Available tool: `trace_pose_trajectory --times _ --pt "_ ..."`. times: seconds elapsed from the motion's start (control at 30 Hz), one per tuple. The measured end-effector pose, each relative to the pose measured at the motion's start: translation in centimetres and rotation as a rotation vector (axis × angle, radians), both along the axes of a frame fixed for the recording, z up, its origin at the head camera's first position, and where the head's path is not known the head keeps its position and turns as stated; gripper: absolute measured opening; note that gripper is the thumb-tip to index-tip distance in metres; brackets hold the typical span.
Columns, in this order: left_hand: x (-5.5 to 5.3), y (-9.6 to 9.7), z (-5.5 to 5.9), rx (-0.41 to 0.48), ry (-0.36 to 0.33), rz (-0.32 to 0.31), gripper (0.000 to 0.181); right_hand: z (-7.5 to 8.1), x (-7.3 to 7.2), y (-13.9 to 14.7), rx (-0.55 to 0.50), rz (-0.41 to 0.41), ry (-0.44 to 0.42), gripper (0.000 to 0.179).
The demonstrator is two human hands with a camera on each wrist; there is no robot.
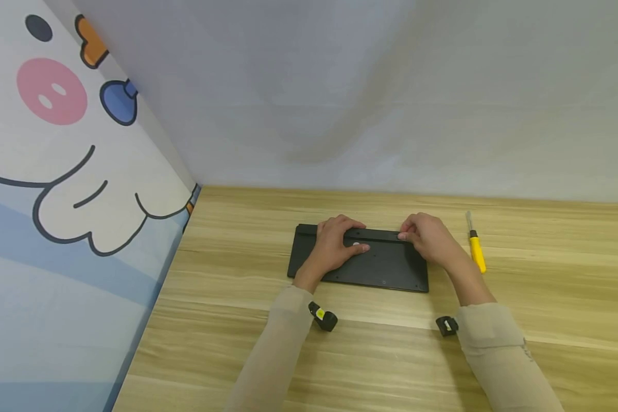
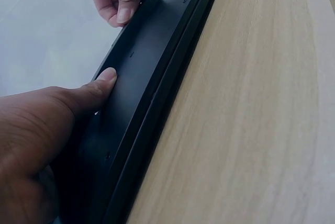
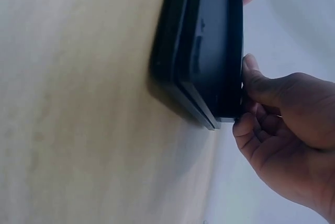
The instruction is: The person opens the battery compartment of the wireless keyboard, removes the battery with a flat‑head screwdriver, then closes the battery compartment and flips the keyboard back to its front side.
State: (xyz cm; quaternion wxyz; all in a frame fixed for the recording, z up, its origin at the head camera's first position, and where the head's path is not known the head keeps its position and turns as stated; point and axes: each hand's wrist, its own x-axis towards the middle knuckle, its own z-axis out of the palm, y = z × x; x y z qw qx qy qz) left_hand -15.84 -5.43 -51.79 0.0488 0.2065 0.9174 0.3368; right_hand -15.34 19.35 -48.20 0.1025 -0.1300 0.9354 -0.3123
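A slim black keyboard [image 1: 391,269] lies underside up on the wooden table, its raised ridge [image 1: 378,234] along the far edge. My left hand [image 1: 332,246] grips it left of the middle, fingers over the far edge and thumb on the underside. Near the far right corner, my right hand [image 1: 430,237] pinches the ridged edge between thumb and fingers. In the right wrist view, that thumb and the curled fingers [image 3: 246,130] meet at the end of the keyboard [image 3: 214,51]. The left wrist view shows the left thumb [image 2: 99,88] flat against the black surface. The key side is hidden.
A screwdriver [image 1: 475,252] with a yellow and black handle lies right of the right hand. Black wrist cameras [image 1: 324,319] sit beside both sleeves. A pale wall [image 1: 391,114] rises behind the table [image 1: 226,343], and a cartoon-printed panel [image 1: 82,286] stands at the left.
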Motion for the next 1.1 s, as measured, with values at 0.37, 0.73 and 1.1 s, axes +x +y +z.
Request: trace_pose_trajectory --times 0.37,0.73,1.1 --pt "0.0 -0.1 -0.1 0.01 0.006 0.004 0.046 1.0 0.0 -0.3 0.022 0.013 0.011 0.012" --pt "0.1 0.0 -0.4 0.031 0.021 -0.004 0.046 0.0 0.6 0.4 -0.009 0.027 0.109 0.008" --pt "0.0 -0.1 -0.3 0.019 0.015 -0.007 0.046 0.4 0.9 0.6 -0.007 0.036 0.158 0.007"
